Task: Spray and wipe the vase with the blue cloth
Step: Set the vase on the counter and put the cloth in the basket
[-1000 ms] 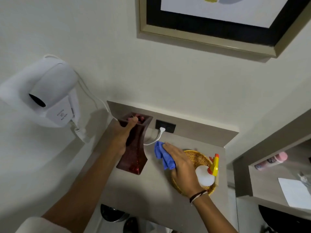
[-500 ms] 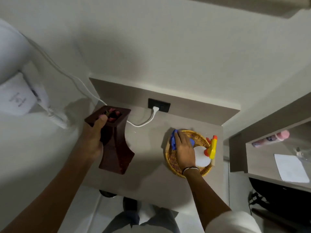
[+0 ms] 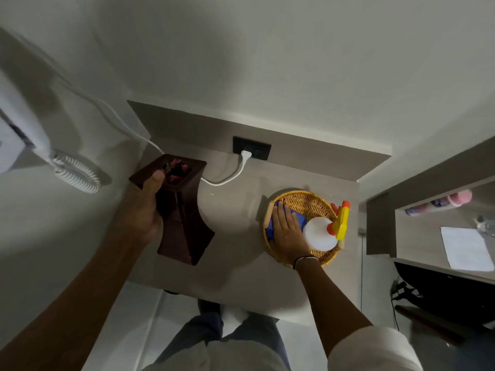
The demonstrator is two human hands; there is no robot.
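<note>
– Grey shelf [image 3: 241, 277] on a plain wall, socket [image 3: 251, 151] at its 12 o'clock. What's leftmost?
– Wall hair dryer [image 3: 16, 140] at 9 o'clock of frame, coiled cord [image 3: 77, 172] hanging. Not task.
– Next?
– Vase [image 3: 187, 223], dark red, at the shelf's 9 o'clock, seems to stand on its base, pinkish bits inside. Left hand [image 3: 142, 210] is wrapped round its neck, thumb up on the rim. My guess: steadying it so it can't tip.
– Right side?
– Wicker basket [image 3: 302, 202] at the shelf's 3 o'clock. Blue cloth [image 3: 300, 219] is inside, toward the basket's 9. Spray bottle [image 3: 320, 234] sits toward its 3; upright or lying, can't tell. Right hand [image 3: 288, 234] lies flat on the cloth, fingers straight, not curled round it.
– Why flat?
– Parking the cloth or about to gather it, can't say which. Basket likely keeps the kit together, within reach.
– Cloth touching vase?
– No, well apart. No wiping right now.
</note>
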